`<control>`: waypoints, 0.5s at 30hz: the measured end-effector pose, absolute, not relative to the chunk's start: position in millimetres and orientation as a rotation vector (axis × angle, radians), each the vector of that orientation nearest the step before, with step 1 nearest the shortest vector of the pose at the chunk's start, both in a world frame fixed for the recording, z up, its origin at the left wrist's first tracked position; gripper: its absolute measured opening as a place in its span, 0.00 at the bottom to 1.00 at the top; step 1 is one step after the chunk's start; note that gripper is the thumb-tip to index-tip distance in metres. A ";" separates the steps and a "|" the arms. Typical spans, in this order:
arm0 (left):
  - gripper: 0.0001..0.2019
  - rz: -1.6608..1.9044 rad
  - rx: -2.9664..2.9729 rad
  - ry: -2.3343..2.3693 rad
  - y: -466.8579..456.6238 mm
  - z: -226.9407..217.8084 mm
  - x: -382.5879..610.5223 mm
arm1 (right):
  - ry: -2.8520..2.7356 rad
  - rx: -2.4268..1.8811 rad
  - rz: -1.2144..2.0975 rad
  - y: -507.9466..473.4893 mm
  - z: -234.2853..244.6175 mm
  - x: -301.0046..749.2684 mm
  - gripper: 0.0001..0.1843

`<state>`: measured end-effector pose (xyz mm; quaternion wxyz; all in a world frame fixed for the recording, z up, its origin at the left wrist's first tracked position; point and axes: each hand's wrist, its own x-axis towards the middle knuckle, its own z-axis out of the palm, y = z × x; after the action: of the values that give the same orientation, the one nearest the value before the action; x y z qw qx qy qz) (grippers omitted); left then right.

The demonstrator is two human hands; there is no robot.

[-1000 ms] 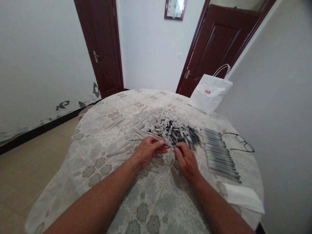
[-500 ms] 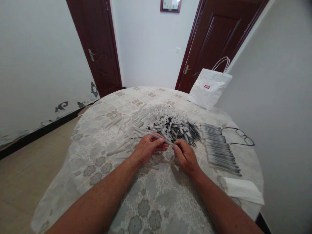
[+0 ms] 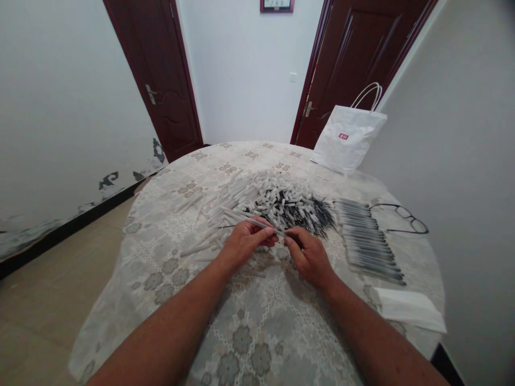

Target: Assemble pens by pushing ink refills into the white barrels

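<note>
Over the middle of the table, my left hand [image 3: 249, 240] is closed around a pale, translucent pen barrel [image 3: 257, 222] that slants down to the right. The fingers of my right hand [image 3: 308, 252] pinch the right end of this pen, where a dark tip shows between the hands. What else the right fingers cover is hidden. Just beyond the hands spreads a heap of thin black pen refills [image 3: 295, 210] with white ends. Loose pale pen barrels [image 3: 237, 190] lie to the left of it. On the right, several pens [image 3: 366, 238] with dark tips are laid side by side in a row.
A patterned cloth covers the round table [image 3: 161, 268]. Eyeglasses [image 3: 406, 220] lie right of the pen row, and a folded white cloth or paper [image 3: 410, 309] is at the near right. A white paper bag [image 3: 348, 136] stands at the far right edge, by the wall.
The camera view has shifted slightly. Both hands stay together on the pen, and my right fingers now sit a little flatter along its right end.
</note>
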<state>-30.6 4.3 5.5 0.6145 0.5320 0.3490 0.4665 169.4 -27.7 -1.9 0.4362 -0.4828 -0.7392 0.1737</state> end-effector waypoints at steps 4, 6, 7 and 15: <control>0.09 1.155 1.725 1.116 4.6 6.4 -37.4 | -1.707 -1.303 0.377 -25.7 -0.6 175.1 0.13; 0.06 1.202 1.953 1.272 6.7 3.7 -41.2 | -1.646 -1.344 0.368 -23.0 -0.2 180.0 0.13; 0.05 1.214 2.043 1.321 8.3 1.3 -42.9 | -1.629 -1.358 0.361 -21.5 -0.1 182.2 0.13; 0.09 1.060 2.458 1.357 17.2 -21.2 -48.4 | -1.604 -1.403 0.293 -16.9 1.3 186.3 0.13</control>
<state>-48.4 17.2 -21.2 0.0700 0.8171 0.4511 0.3522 186.3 -16.9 1.3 0.4750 -0.5740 -0.6562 0.1199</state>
